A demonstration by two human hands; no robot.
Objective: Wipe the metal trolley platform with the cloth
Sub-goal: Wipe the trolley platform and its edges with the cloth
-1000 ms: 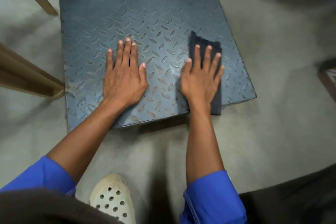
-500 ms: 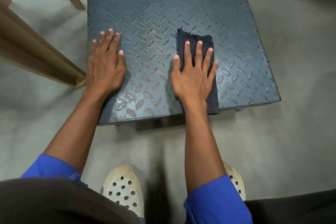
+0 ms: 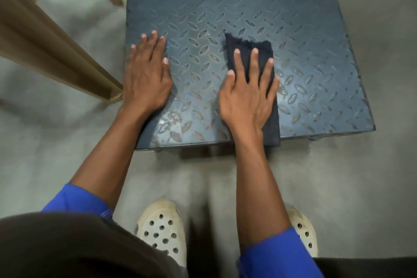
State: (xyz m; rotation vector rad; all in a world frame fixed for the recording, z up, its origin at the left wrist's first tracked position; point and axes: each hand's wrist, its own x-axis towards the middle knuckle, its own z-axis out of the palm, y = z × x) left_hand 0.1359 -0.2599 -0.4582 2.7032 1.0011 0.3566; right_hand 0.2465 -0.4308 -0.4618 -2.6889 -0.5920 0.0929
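Fingers [image 3: 239,63] of right hand [image 3: 247,101] spreading flat, pressing dark cloth [image 3: 249,43] onto trolley platform [image 3: 225,2], cloth sitting right under them. Left hand [image 3: 146,81] bracing beside, fingers together. Mid-wipe, I reckon. Next: pushing cloth forward beyond fingertips, keeping even pressure over bumpy tread.
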